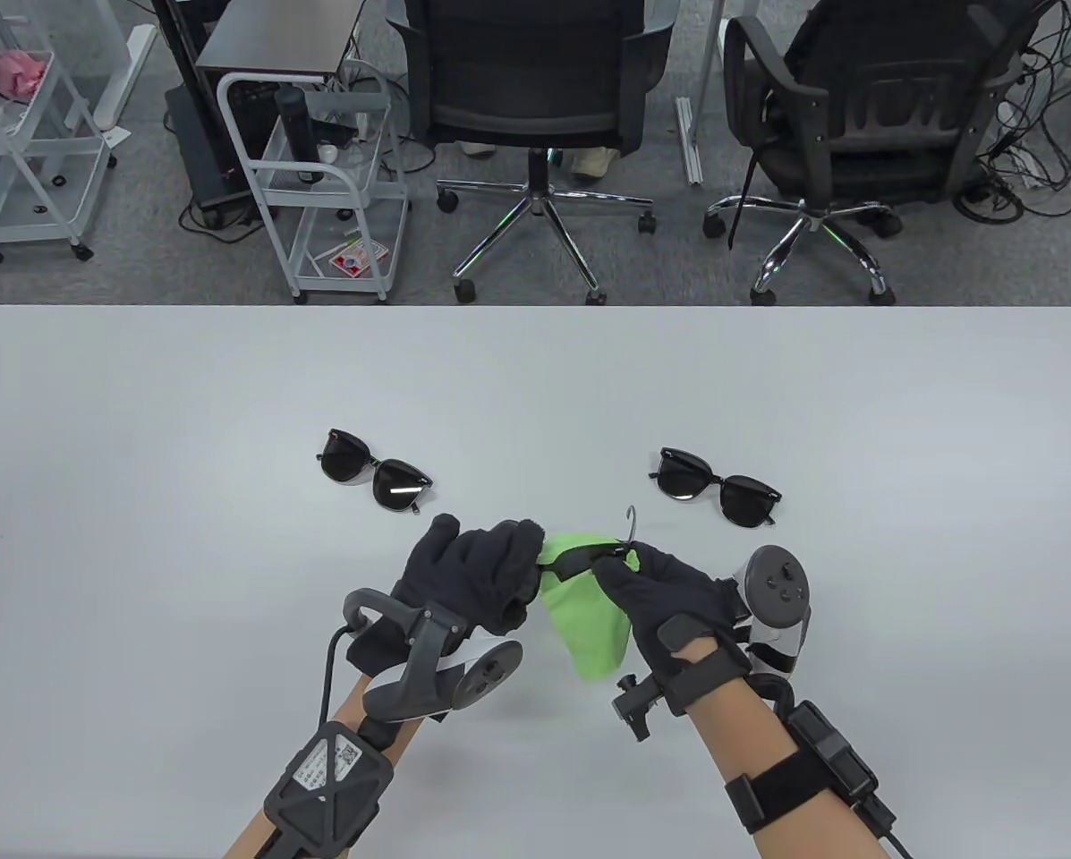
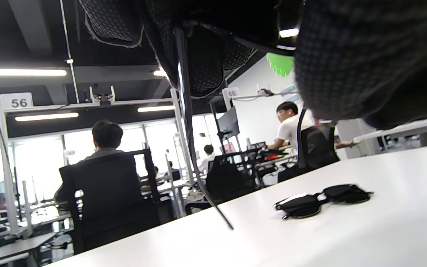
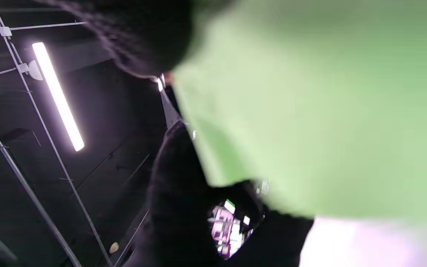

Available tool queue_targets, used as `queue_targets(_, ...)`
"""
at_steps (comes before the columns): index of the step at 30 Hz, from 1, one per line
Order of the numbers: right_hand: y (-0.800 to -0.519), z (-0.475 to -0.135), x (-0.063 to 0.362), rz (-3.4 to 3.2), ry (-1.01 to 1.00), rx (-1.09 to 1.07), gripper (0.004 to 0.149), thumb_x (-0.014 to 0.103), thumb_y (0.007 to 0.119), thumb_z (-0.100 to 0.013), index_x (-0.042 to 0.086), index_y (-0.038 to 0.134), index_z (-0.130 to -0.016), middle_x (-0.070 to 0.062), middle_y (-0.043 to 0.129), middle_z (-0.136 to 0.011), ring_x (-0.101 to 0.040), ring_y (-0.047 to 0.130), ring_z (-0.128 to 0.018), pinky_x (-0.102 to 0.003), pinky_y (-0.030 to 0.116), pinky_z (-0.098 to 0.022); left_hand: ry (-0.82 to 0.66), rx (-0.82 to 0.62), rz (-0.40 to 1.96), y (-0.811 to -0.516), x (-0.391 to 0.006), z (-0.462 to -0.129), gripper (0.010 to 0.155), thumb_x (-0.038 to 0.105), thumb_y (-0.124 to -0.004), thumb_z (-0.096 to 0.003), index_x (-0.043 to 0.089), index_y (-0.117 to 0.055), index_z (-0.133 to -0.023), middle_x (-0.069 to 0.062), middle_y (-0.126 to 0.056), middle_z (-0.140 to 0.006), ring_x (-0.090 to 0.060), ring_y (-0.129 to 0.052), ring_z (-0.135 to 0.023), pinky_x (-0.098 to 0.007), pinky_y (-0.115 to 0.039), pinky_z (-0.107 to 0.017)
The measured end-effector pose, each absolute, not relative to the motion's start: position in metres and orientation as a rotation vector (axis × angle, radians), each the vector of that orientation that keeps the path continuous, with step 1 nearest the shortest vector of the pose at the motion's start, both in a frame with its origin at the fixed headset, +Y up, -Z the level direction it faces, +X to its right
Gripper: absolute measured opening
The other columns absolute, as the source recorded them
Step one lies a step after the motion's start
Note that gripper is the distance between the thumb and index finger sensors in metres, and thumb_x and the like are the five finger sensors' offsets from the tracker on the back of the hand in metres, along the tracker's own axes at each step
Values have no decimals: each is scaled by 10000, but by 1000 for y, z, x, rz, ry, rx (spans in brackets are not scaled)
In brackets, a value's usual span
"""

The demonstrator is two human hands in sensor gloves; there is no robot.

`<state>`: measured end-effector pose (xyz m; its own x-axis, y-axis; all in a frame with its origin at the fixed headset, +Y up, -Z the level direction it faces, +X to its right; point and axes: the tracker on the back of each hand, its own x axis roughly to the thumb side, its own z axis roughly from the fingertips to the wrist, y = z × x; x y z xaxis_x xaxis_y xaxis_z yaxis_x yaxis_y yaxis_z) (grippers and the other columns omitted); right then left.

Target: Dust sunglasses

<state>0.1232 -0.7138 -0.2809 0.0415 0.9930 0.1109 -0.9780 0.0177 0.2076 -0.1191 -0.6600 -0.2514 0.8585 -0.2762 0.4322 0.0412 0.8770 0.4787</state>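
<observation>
Between my hands I hold a black pair of sunglasses (image 1: 578,560) above the table, one temple tip (image 1: 629,517) sticking up. My left hand (image 1: 481,573) grips its left end with curled fingers. With my right hand (image 1: 647,582) I pinch a green cloth (image 1: 589,626) against the frame; the cloth hangs down between the hands and hides most of the lenses. In the left wrist view a thin temple (image 2: 195,148) hangs from my gloved fingers (image 2: 206,55) down to the tabletop. The cloth (image 3: 310,111) fills the right wrist view, blurred, beside a black glove (image 3: 184,207).
Two more black sunglasses lie on the white table (image 1: 141,537): one pair (image 1: 376,480) beyond my left hand, another (image 1: 717,497) beyond my right. One lying pair (image 2: 323,200) shows in the left wrist view. Office chairs (image 1: 535,107) and carts (image 1: 320,179) stand past the far edge.
</observation>
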Motion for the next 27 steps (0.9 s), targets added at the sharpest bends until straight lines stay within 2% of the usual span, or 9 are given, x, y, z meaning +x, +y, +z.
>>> queue_targets(2, -712, -283, 121, 1589, 80, 294, 437, 293, 878, -406, 149, 883, -819, -46, 985, -781, -283, 1012, -614, -588, 722, -577, -528, 484, -221, -662, -123, -252, 990, 546, -992, -257, 328, -455, -1059, 140, -710, -1010, -50, -939, -858, -447, -677, -750)
queue_targets(5, -712, -284, 122, 1593, 50, 262, 418, 288, 934, -372, 160, 903, -769, -36, 1003, -721, -261, 1021, -555, -571, 738, -572, -550, 494, -197, -660, -121, -249, 985, 548, -1003, -249, 326, -482, -1055, 138, -735, -994, -49, -955, -836, -446, -684, -745)
queue_targets(8, -709, -282, 127, 1661, -55, 205, 395, 407, 981, -353, 170, 942, -666, -10, 1031, -585, -205, 1035, -419, -534, 781, -550, -578, 492, -192, -659, -114, -245, 975, 563, -999, -239, 318, -520, -1053, 134, -768, -971, -52, -976, -796, -454, -686, -743)
queue_targets(11, -710, -281, 130, 1619, -67, 187, 402, 472, 904, -392, 152, 964, -628, -18, 1042, -527, -191, 1040, -366, -525, 793, -544, -584, 484, -174, -658, -111, -244, 974, 580, -991, -230, 322, -537, -1052, 138, -785, -958, -48, -985, -771, -453, -689, -741)
queue_targets(14, -712, -283, 129, 1552, 12, 264, 413, 430, 838, -432, 149, 934, -720, -31, 1026, -646, -231, 1037, -486, -559, 750, -577, -582, 484, -182, -657, -112, -243, 971, 588, -988, -228, 329, -542, -1051, 145, -790, -952, -45, -986, -763, -449, -690, -740)
queue_targets(17, -716, -285, 125, 1441, 140, 314, 438, 307, 864, -425, 165, 865, -840, -31, 970, -808, -279, 1003, -654, -605, 700, -594, -571, 486, -190, -657, -118, -243, 970, 589, -989, -229, 335, -542, -1050, 149, -791, -948, -44, -985, -758, -451, -688, -740)
queue_targets(19, -716, -285, 124, 1457, 145, 330, 448, 258, 887, -412, 177, 852, -850, -24, 959, -827, -282, 995, -682, -608, 695, -597, -574, 493, -204, -657, -118, -242, 969, 586, -993, -227, 341, -543, -1049, 153, -792, -943, -42, -983, -758, -451, -687, -741)
queue_targets(23, -705, -282, 129, 1632, -57, 271, 393, 349, 964, -365, 183, 922, -718, -5, 1023, -651, -214, 1045, -502, -541, 766, -574, -586, 506, -206, -656, -112, -240, 971, 596, -990, -224, 335, -549, -1048, 154, -804, -928, -39, -988, -740, -449, -691, -738)
queue_targets(27, -702, -279, 131, 1650, -118, 222, 402, 443, 866, -410, 144, 962, -662, -24, 1059, -555, -194, 1072, -401, -518, 809, -544, -584, 482, -164, -656, -111, -244, 970, 607, -985, -215, 353, -551, -1045, 168, -811, -921, -26, -993, -737, -443, -694, -740)
